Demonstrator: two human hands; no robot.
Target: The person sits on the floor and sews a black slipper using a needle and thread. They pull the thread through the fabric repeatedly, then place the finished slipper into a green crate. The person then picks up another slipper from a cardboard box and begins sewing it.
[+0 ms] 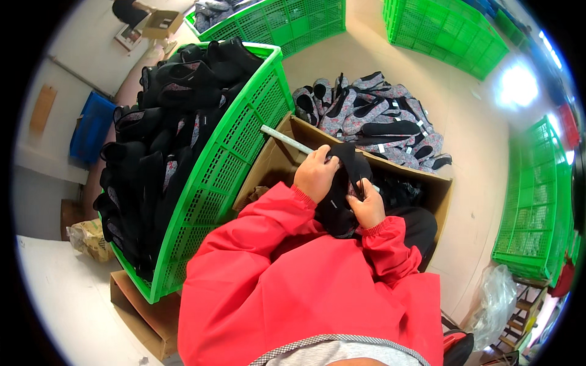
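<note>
My left hand [316, 174] grips one edge of a black shoe upper [337, 210], its fingers closed on the cloth. My right hand [368, 206] pinches the same upper on its other side, where a patch of patterned lining shows between the hands. The upper is held above an open cardboard box [441, 189] in front of me. A pale rod [285, 139] sticks out over the box's left edge, close to my left hand; its other end is hidden. Dark material lies inside the box.
At my left stands a green plastic crate [235, 143] heaped with black shoe uppers [177, 91]. Beyond the box, a pile of grey patterned uppers [378, 119] lies on the floor. More green crates [528, 207] stand right and behind. Clear plastic wrap [495, 302] lies at lower right.
</note>
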